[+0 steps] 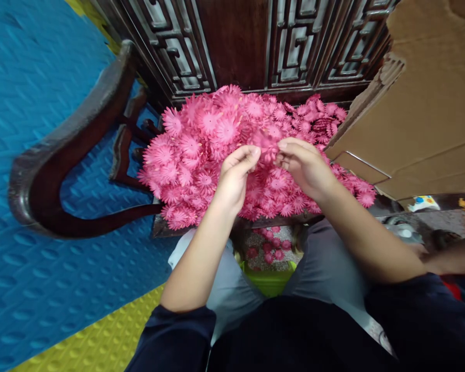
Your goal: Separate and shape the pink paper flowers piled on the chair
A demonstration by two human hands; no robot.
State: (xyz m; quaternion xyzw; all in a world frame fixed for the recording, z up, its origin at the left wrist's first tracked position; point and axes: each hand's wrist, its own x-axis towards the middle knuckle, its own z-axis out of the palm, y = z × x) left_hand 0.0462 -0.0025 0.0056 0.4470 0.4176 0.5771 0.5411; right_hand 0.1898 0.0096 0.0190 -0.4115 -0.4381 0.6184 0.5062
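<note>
A big heap of pink paper flowers (pixel 201 139) covers the seat of a dark wooden chair (pixel 54 170) in front of me. My left hand (pixel 234 173) and my right hand (pixel 304 163) meet above the heap, each pinching one side of a single pink flower (pixel 268 144) held between the fingertips. A few more pink flowers (pixel 269 248) lie on the speckled floor between my knees.
A carved dark wood chair back (pixel 256 41) rises behind the heap. A large cardboard box (pixel 422 103) stands at the right. Blue foam mat (pixel 31 93) covers the floor at left, yellow mat (pixel 101 341) nearer me. A green stool edge (pixel 269 279) shows between my legs.
</note>
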